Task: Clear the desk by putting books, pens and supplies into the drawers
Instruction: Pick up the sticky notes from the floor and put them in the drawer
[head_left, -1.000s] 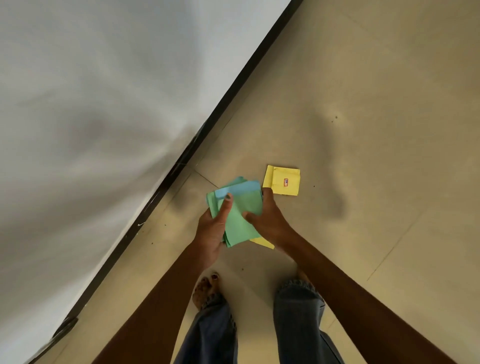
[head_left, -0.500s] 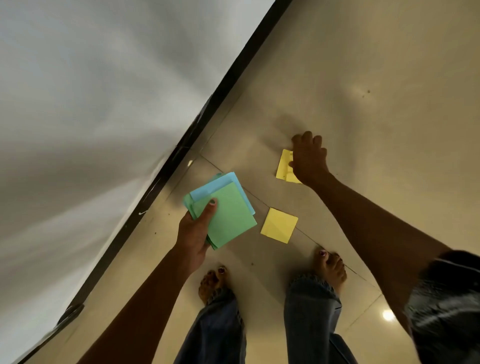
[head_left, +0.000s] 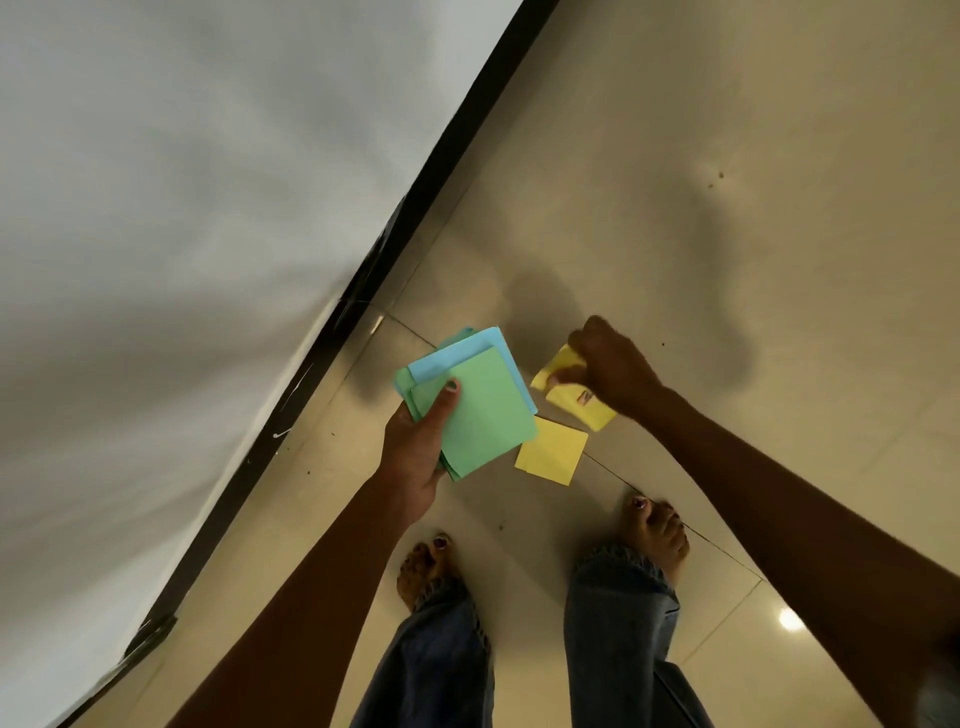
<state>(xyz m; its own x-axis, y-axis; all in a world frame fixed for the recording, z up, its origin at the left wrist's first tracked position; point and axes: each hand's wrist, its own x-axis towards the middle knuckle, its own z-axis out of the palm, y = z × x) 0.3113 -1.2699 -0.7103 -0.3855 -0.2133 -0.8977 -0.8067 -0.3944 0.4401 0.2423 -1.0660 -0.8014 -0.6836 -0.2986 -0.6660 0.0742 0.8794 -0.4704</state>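
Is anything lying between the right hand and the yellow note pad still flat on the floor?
Nothing visible does. The right hand already grips another yellow pad, and the flat yellow pad lies uncovered on the floor tile just below it, beside the left hand's green and blue stack.

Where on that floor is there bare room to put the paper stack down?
Bare tile lies beyond the right hand, and between the black skirting and the left hand. It is crowded around the yellow pad lying near the feet.
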